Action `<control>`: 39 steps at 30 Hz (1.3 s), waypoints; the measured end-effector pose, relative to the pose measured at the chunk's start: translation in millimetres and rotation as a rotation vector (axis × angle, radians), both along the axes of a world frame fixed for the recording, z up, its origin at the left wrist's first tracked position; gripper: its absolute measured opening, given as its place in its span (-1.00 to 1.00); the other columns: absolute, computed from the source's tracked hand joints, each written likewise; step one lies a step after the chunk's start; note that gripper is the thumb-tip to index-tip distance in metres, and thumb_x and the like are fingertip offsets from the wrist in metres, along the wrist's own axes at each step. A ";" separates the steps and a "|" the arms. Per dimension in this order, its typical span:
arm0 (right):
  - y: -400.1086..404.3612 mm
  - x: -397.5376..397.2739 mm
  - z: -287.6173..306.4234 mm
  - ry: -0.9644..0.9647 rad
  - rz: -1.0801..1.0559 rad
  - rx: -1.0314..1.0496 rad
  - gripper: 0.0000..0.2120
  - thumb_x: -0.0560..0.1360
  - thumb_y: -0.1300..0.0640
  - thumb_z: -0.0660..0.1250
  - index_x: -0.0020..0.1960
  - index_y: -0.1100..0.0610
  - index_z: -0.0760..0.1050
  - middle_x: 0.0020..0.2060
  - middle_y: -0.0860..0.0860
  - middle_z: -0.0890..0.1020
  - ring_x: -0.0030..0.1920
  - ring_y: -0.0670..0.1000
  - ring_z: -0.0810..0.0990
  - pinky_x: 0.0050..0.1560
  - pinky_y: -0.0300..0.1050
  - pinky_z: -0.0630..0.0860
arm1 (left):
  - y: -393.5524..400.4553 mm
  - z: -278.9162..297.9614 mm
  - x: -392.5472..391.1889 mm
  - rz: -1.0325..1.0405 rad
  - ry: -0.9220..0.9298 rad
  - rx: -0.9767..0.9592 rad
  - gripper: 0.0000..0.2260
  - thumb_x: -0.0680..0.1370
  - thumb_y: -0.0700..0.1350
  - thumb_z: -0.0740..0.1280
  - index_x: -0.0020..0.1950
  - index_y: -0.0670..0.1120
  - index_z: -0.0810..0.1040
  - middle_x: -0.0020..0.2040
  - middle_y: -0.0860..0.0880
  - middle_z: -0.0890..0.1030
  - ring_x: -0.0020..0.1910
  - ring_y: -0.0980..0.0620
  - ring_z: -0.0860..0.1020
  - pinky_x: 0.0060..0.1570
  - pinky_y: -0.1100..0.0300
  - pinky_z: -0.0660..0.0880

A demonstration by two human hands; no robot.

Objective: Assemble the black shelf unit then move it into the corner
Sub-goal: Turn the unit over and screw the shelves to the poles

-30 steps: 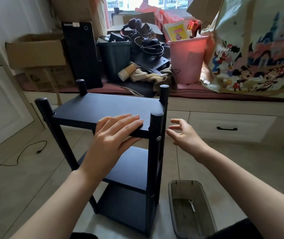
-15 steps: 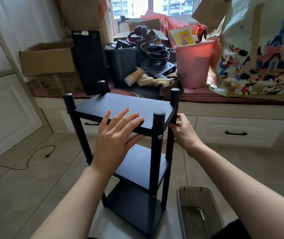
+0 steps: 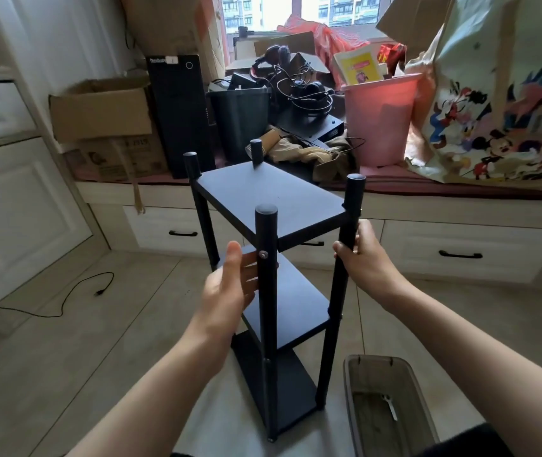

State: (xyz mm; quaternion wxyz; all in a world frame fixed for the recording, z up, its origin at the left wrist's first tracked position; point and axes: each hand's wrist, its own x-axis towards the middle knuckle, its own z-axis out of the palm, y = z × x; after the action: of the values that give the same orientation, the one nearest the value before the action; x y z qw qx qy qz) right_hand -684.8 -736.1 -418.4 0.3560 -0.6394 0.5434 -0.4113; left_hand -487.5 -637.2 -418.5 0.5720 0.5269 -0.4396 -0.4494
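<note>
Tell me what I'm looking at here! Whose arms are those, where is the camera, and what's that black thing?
The camera sits on a person's head and looks down, so you see their own two arms. The black thing is a shelf unit with three boards and four posts, standing on the tiled floor. The right hand grips one front post. The left hand reaches around the other front post; its fingers are partly hidden behind the post, so I can't tell whether they grip it. A gray bin sits on the floor beside the shelf. Behind, a window seat is piled with a pink bucket, cardboard boxes and cables.
</note>
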 end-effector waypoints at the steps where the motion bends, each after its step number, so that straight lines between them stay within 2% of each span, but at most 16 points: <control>1: 0.4 1.5 -0.8 -0.003 0.001 -0.003 -0.76 0.62 0.17 0.21 0.26 0.02 0.28 -0.02 0.09 0.57 0.08 0.17 0.57 0.20 0.16 0.49 | 2.3 -1.2 -3.3 -0.024 -0.018 -0.033 -0.40 0.51 0.48 0.10 0.12 0.06 0.66 0.06 0.07 0.72 0.10 0.11 0.66 0.19 0.12 0.49; 3: 0.2 3.1 -1.4 -0.017 0.000 -0.003 -0.73 0.63 0.19 0.19 0.29 0.02 0.28 0.01 0.12 0.58 0.10 0.17 0.58 0.24 0.20 0.47 | 3.1 -4.3 -6.5 -0.070 -0.087 -0.084 -0.53 0.45 0.45 0.23 0.02 0.13 0.65 0.00 0.08 0.70 0.04 0.10 0.64 0.15 0.17 0.49; 4: 0.1 3.3 -1.5 -0.024 0.002 -0.002 -0.72 0.63 0.19 0.18 0.31 0.02 0.27 0.02 0.11 0.58 0.11 0.17 0.58 0.25 0.20 0.46 | 2.6 -5.2 -7.7 -0.094 -0.145 -0.094 -0.63 0.42 0.36 0.30 0.01 0.14 0.62 -0.05 0.07 0.65 0.00 0.09 0.62 0.12 0.19 0.47; 6: 1.0 2.7 -2.1 -0.035 0.008 -0.003 -0.73 0.63 0.20 0.17 0.31 0.02 0.27 0.00 0.07 0.58 0.11 0.14 0.58 0.26 0.19 0.46 | -1.0 -8.4 -10.5 -0.093 -0.227 -0.116 -0.85 0.51 0.11 0.41 0.04 0.11 0.57 -0.09 0.05 0.60 -0.04 0.05 0.61 0.06 0.23 0.49; 7: 1.3 2.2 -2.2 -0.037 0.012 -0.006 -0.75 0.63 0.20 0.17 0.29 0.03 0.28 -0.03 0.04 0.58 0.10 0.13 0.58 0.25 0.18 0.47 | -2.6 -9.0 -11.5 -0.070 -0.249 -0.138 -0.91 0.58 -0.02 0.39 0.07 0.07 0.55 -0.08 0.04 0.60 -0.04 0.03 0.62 0.06 0.23 0.50; 9: 2.0 1.0 -1.9 -0.038 0.021 -0.009 -0.79 0.63 0.20 0.18 0.24 0.04 0.30 -0.09 0.00 0.57 0.07 0.15 0.59 0.22 0.18 0.49 | -5.1 -9.1 -12.1 -0.046 -0.305 -0.173 -0.93 0.65 -0.13 0.31 0.11 0.03 0.51 -0.09 0.01 0.59 -0.09 0.05 0.63 0.03 0.27 0.52; 12: 1.7 -2.9 -0.3 -0.053 0.035 0.018 -0.83 0.62 0.20 0.20 0.17 0.01 0.31 -0.11 0.00 0.57 0.07 0.17 0.59 0.18 0.18 0.51 | -9.6 -11.3 -10.6 -0.047 -0.348 -0.192 -0.93 0.66 -0.13 0.27 0.09 0.04 0.49 -0.17 0.06 0.57 -0.16 0.12 0.61 -0.03 0.35 0.51; 16: 5.3 -1.9 1.3 -0.056 0.056 0.045 -0.81 0.61 0.17 0.22 0.14 -0.06 0.31 -0.02 0.03 0.56 0.14 0.15 0.56 0.22 0.23 0.49 | -15.3 -12.6 -3.1 -0.025 -0.373 -0.200 -0.94 0.67 -0.13 0.24 0.07 0.03 0.47 -0.19 0.03 0.57 -0.17 0.14 0.60 -0.04 0.32 0.52; 21: 18.9 8.6 3.7 -0.024 0.147 0.051 -0.86 0.60 0.12 0.24 0.11 -0.06 0.33 -0.07 -0.04 0.55 0.08 0.12 0.57 0.22 0.27 0.49 | -23.0 -9.2 20.1 0.074 -0.370 -0.155 -0.93 0.68 -0.13 0.21 0.06 -0.08 0.48 -0.18 -0.03 0.58 -0.21 0.14 0.58 -0.09 0.24 0.50; 24: 31.5 17.9 4.7 0.032 0.246 0.010 -0.85 0.59 0.13 0.24 0.12 -0.04 0.33 -0.09 0.01 0.60 0.01 0.13 0.61 0.16 0.28 0.52 | -25.6 -4.1 42.8 0.109 -0.378 -0.106 -0.93 0.69 -0.11 0.19 0.06 -0.01 0.46 -0.15 -0.04 0.60 -0.23 0.20 0.59 -0.16 0.36 0.48; 26: 38.6 21.6 5.1 0.040 0.305 -0.010 -0.86 0.61 0.12 0.23 0.10 -0.09 0.34 -0.06 0.01 0.64 0.00 0.14 0.64 0.12 0.28 0.54 | -26.5 -3.3 56.6 0.113 -0.390 -0.083 -0.92 0.70 -0.09 0.19 0.07 0.05 0.45 -0.13 -0.03 0.61 -0.16 0.13 0.62 -0.05 0.25 0.52; 28: 43.9 22.8 6.1 0.031 0.353 -0.003 -0.84 0.62 0.09 0.22 0.08 -0.19 0.37 0.02 -0.01 0.64 0.04 0.10 0.64 0.08 0.22 0.59 | -26.5 -2.4 66.5 0.117 -0.397 -0.066 -0.93 0.70 -0.06 0.19 0.09 0.07 0.45 -0.09 -0.06 0.63 -0.08 0.03 0.64 0.02 0.13 0.53; 31: 52.0 22.2 7.3 -0.039 0.430 0.050 -0.77 0.63 0.08 0.21 0.14 -0.26 0.39 0.11 -0.09 0.63 0.10 -0.10 0.63 0.05 -0.01 0.64 | -26.6 -2.0 76.7 0.136 -0.405 -0.058 -0.94 0.70 -0.01 0.20 0.10 0.11 0.45 -0.02 -0.09 0.65 -0.04 -0.01 0.66 0.05 0.08 0.56; 36: 62.8 21.1 10.6 -0.114 0.496 0.120 -0.75 0.64 0.11 0.21 0.23 -0.19 0.43 0.07 -0.12 0.67 0.12 -0.19 0.63 0.05 -0.11 0.64 | -23.6 0.0 78.2 0.184 -0.378 -0.048 -0.85 0.69 -0.01 0.20 0.24 0.04 0.45 0.02 -0.08 0.66 0.02 -0.03 0.66 0.07 0.10 0.55; 38: 64.5 20.1 13.5 -0.104 0.494 0.124 -0.75 0.64 0.08 0.21 0.29 -0.14 0.43 0.07 -0.08 0.68 0.11 -0.18 0.64 0.07 -0.12 0.63 | -21.5 2.0 77.2 0.214 -0.435 0.003 -0.84 0.69 0.03 0.20 0.19 0.01 0.49 0.01 -0.06 0.66 0.04 -0.04 0.64 0.08 0.03 0.55; 39: 64.8 19.4 15.2 -0.093 0.486 0.120 -0.76 0.65 0.07 0.20 0.29 -0.11 0.45 0.07 -0.07 0.68 0.10 -0.16 0.65 0.08 -0.11 0.62 | -20.2 2.5 77.4 0.233 -0.510 0.051 -0.79 0.69 0.05 0.20 0.14 -0.04 0.52 -0.05 -0.08 0.65 0.00 -0.08 0.62 0.03 0.01 0.54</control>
State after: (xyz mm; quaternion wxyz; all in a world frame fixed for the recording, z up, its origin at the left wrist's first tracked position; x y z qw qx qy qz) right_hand -665.4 -671.4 -403.2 0.5062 -0.7095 0.3800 -0.3096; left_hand -410.2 -657.5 -416.0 0.4775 0.6839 -0.4944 -0.2446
